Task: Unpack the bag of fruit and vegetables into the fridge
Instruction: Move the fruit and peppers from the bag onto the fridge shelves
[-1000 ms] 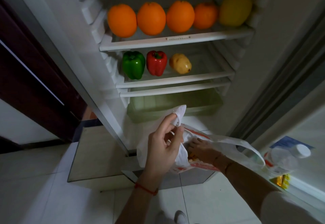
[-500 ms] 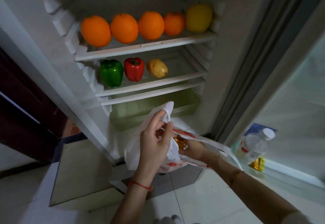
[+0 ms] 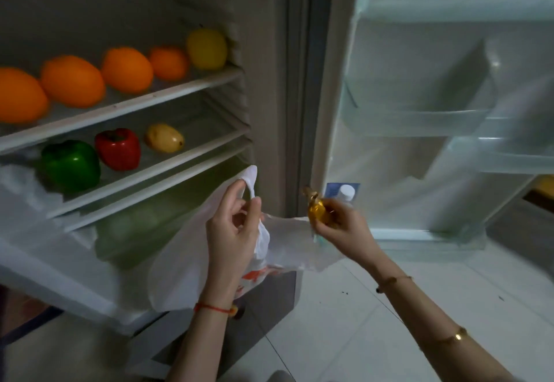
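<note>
Your left hand (image 3: 230, 231) pinches a handle of the white bag (image 3: 186, 264) between thumb and forefinger, the other fingers curled loosely behind it. The bag hangs open below that hand, in front of the fridge's (image 3: 269, 81) lower front edge, with orange print showing near your wrist. Your right hand (image 3: 341, 225) is out of the bag and holds a small amber-yellow item (image 3: 317, 212), fingers curled round it; it is too blurred to tell what it is. It sits just right of the bag's mouth, in front of the strip between the fridge body and the open door (image 3: 419, 51).

On the upper shelf (image 3: 168, 93) four oranges (image 3: 127, 70) stand in a row along the front edge, from the left edge towards the right, with a yellow fruit (image 3: 207, 48) at the right end against the wall. On the middle shelf (image 3: 186, 159) a green pepper (image 3: 71, 165) sits towards the left, a red pepper (image 3: 118, 149) just right of it, and a potato (image 3: 165, 138) next in line, near the shelf's middle. The right half of that shelf is bare. Below it is a pale green drawer (image 3: 135, 222), partly behind the bag.

In the door's bottom rack, near its hinge corner, a bottle (image 3: 347, 192) with a white cap stands against a blue-labelled pack (image 3: 332, 191), just behind your right hand.
</note>
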Action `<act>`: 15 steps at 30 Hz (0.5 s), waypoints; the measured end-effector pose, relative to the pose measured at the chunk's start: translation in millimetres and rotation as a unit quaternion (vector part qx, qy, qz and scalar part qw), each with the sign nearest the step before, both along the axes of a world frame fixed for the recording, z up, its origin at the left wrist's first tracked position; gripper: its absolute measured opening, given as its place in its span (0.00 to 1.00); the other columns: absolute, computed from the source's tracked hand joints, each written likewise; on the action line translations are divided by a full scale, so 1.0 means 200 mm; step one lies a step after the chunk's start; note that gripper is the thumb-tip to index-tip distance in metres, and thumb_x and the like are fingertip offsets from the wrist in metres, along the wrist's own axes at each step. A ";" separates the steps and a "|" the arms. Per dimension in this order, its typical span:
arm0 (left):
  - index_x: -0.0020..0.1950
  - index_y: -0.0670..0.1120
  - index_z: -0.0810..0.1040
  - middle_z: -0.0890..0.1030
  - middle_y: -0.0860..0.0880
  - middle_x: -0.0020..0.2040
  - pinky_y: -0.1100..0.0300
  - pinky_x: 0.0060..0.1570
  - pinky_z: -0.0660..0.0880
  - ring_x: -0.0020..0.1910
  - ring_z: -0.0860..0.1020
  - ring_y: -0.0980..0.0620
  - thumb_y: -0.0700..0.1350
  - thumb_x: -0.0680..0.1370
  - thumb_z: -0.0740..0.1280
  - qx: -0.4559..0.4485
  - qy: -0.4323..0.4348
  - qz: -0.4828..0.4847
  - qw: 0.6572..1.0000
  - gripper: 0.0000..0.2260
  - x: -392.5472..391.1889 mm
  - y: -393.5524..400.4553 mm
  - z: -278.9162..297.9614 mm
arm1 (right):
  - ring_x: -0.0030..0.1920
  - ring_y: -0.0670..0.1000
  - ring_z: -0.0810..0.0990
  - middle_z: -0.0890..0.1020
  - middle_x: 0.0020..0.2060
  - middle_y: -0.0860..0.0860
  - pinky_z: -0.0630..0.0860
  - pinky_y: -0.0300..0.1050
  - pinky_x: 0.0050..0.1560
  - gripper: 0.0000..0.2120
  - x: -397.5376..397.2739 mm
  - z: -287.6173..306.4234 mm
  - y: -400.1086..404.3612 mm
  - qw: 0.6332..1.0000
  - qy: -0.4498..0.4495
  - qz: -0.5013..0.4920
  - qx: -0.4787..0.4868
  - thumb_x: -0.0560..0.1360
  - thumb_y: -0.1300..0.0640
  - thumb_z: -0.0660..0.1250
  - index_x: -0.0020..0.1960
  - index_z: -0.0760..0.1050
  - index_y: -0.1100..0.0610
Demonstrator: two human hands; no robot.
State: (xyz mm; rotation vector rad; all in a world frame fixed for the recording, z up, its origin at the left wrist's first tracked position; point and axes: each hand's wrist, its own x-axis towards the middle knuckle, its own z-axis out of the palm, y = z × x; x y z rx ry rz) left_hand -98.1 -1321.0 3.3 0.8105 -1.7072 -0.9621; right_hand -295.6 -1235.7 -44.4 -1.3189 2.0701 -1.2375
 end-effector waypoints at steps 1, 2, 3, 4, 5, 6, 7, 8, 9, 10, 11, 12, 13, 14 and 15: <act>0.65 0.45 0.75 0.79 0.50 0.38 0.71 0.38 0.74 0.37 0.79 0.58 0.43 0.77 0.67 -0.002 -0.002 -0.004 1.000 0.16 -0.02 0.01 0.00 | 0.39 0.47 0.80 0.82 0.39 0.51 0.78 0.43 0.44 0.09 -0.04 0.02 0.05 0.999 -0.031 -0.031 -0.011 0.72 0.56 0.72 0.51 0.78 0.53; 0.64 0.46 0.75 0.79 0.50 0.38 0.71 0.38 0.74 0.37 0.79 0.59 0.43 0.77 0.67 -0.001 -0.001 -0.010 1.000 0.15 -0.04 0.01 0.01 | 0.39 0.49 0.80 0.82 0.39 0.52 0.79 0.46 0.45 0.08 -0.08 0.05 0.10 0.996 -0.055 -0.064 -0.031 0.73 0.57 0.72 0.52 0.79 0.54; 0.64 0.47 0.75 0.79 0.50 0.38 0.71 0.39 0.75 0.37 0.79 0.59 0.42 0.77 0.67 0.001 0.000 -0.015 1.000 0.15 -0.06 0.02 0.01 | 0.38 0.50 0.80 0.82 0.37 0.52 0.79 0.47 0.44 0.07 -0.13 0.05 0.14 0.992 -0.062 -0.102 -0.051 0.73 0.58 0.72 0.51 0.79 0.54; 0.63 0.48 0.75 0.80 0.49 0.39 0.71 0.39 0.75 0.38 0.79 0.59 0.42 0.77 0.67 0.003 0.001 -0.019 1.000 0.15 -0.08 0.03 0.01 | 0.36 0.51 0.81 0.82 0.35 0.52 0.79 0.48 0.42 0.06 -0.17 0.05 0.18 0.986 -0.057 -0.143 -0.065 0.73 0.58 0.71 0.49 0.78 0.53; 0.63 0.50 0.74 0.80 0.49 0.39 0.72 0.39 0.75 0.38 0.80 0.59 0.42 0.77 0.67 0.003 0.001 -0.020 1.000 0.14 -0.09 0.04 0.01 | 0.36 0.53 0.82 0.82 0.34 0.53 0.79 0.48 0.41 0.04 -0.22 0.03 0.20 0.979 -0.047 -0.184 -0.066 0.73 0.57 0.71 0.47 0.78 0.52; 0.62 0.51 0.74 0.81 0.49 0.39 0.72 0.40 0.75 0.39 0.80 0.59 0.41 0.78 0.67 0.001 0.000 -0.020 1.000 0.14 -0.10 0.04 0.00 | 0.36 0.53 0.83 0.83 0.34 0.55 0.79 0.46 0.39 0.03 -0.27 0.00 0.22 0.973 -0.045 -0.219 -0.056 0.73 0.56 0.70 0.46 0.78 0.53; 0.62 0.52 0.74 0.81 0.49 0.39 0.72 0.40 0.75 0.39 0.80 0.59 0.41 0.78 0.67 0.000 -0.001 -0.020 1.000 0.14 -0.12 0.05 0.00 | 0.34 0.52 0.84 0.83 0.34 0.56 0.78 0.43 0.37 0.03 -0.31 -0.03 0.23 0.968 -0.053 -0.242 -0.040 0.73 0.57 0.69 0.46 0.78 0.54; 0.62 0.51 0.74 0.81 0.49 0.39 0.71 0.40 0.75 0.39 0.80 0.58 0.41 0.78 0.67 0.003 -0.003 -0.021 1.000 0.14 -0.12 0.05 0.00 | 0.32 0.50 0.83 0.83 0.35 0.57 0.76 0.36 0.32 0.03 -0.35 -0.06 0.24 0.964 -0.068 -0.257 -0.015 0.73 0.58 0.69 0.45 0.78 0.57; 0.63 0.50 0.74 0.81 0.48 0.39 0.71 0.41 0.76 0.39 0.80 0.57 0.41 0.78 0.67 0.007 -0.003 -0.022 1.000 0.14 -0.13 0.05 -0.01 | 0.30 0.47 0.82 0.84 0.34 0.58 0.73 0.32 0.30 0.05 -0.38 -0.09 0.24 0.960 -0.080 -0.267 0.019 0.73 0.59 0.68 0.45 0.79 0.60; 0.64 0.49 0.74 0.82 0.47 0.39 0.70 0.41 0.76 0.39 0.80 0.56 0.42 0.78 0.67 0.011 -0.003 -0.022 1.000 0.14 -0.14 0.06 -0.02 | 0.29 0.46 0.81 0.84 0.33 0.57 0.72 0.32 0.29 0.06 -0.41 -0.13 0.24 0.956 -0.092 -0.274 0.056 0.72 0.59 0.67 0.44 0.80 0.62; 0.64 0.47 0.75 0.82 0.46 0.40 0.70 0.42 0.76 0.39 0.80 0.55 0.42 0.78 0.67 0.013 -0.004 -0.021 1.000 0.15 -0.14 0.06 -0.02 | 0.29 0.47 0.80 0.84 0.31 0.57 0.71 0.34 0.30 0.08 -0.44 -0.16 0.23 0.951 -0.102 -0.277 0.092 0.72 0.58 0.67 0.42 0.80 0.64; 0.64 0.46 0.75 0.82 0.45 0.40 0.69 0.42 0.76 0.39 0.80 0.55 0.42 0.78 0.67 0.014 -0.005 -0.019 1.000 0.15 -0.14 0.06 -0.02 | 0.29 0.47 0.79 0.83 0.30 0.57 0.70 0.36 0.31 0.10 -0.47 -0.20 0.21 0.948 -0.109 -0.274 0.123 0.72 0.58 0.66 0.41 0.80 0.65; 0.64 0.45 0.75 0.82 0.45 0.41 0.69 0.42 0.76 0.40 0.80 0.55 0.42 0.78 0.67 0.015 -0.005 -0.016 1.000 0.15 -0.15 0.06 -0.03 | 0.28 0.47 0.78 0.82 0.28 0.56 0.70 0.37 0.32 0.12 -0.49 -0.23 0.18 0.945 -0.112 -0.268 0.150 0.71 0.57 0.66 0.39 0.80 0.67; 0.64 0.45 0.75 0.82 0.45 0.42 0.68 0.43 0.77 0.40 0.81 0.55 0.42 0.78 0.67 0.015 -0.005 -0.014 1.000 0.15 -0.15 0.06 -0.03 | 0.28 0.48 0.76 0.81 0.27 0.56 0.70 0.39 0.32 0.14 -0.50 -0.26 0.15 0.942 -0.110 -0.262 0.175 0.71 0.56 0.67 0.37 0.80 0.68; 0.64 0.45 0.75 0.83 0.45 0.43 0.67 0.43 0.77 0.41 0.81 0.54 0.42 0.78 0.67 0.016 -0.005 -0.012 1.000 0.15 -0.15 0.06 -0.03 | 0.29 0.49 0.75 0.79 0.26 0.56 0.70 0.40 0.33 0.14 -0.51 -0.29 0.12 0.939 -0.104 -0.256 0.202 0.71 0.55 0.68 0.35 0.79 0.67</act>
